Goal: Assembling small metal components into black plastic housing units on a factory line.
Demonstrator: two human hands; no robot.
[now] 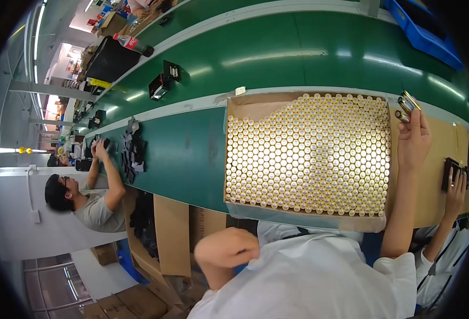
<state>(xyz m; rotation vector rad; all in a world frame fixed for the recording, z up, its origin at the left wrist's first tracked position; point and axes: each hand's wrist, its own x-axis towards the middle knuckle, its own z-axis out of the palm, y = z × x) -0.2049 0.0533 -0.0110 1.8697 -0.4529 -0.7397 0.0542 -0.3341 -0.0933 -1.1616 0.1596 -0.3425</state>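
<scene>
My right hand (415, 141) is raised beside the right edge of a shallow cardboard box (251, 110). Its thumb and fingers are closed on a few small cylindrical batteries (408, 102), which stick out past the fingertips. Rows of upright batteries (309, 154) with shiny ends fill most of the box; bare cardboard shows at its far left corner. My left hand (228, 247) is bent in close to my white shirt, below the near edge of the bench. Its fingers are curled, and whatever they may hold is hidden.
A green conveyor belt (266, 58) runs behind the box, carrying black cases (160, 86). Black pieces (133, 149) lie piled on the bench (181, 149) at left, where a co-worker (99, 196) handles something. Another co-worker's hand (456, 191) holds a black case at right. A blue tray (425, 32) stands far right.
</scene>
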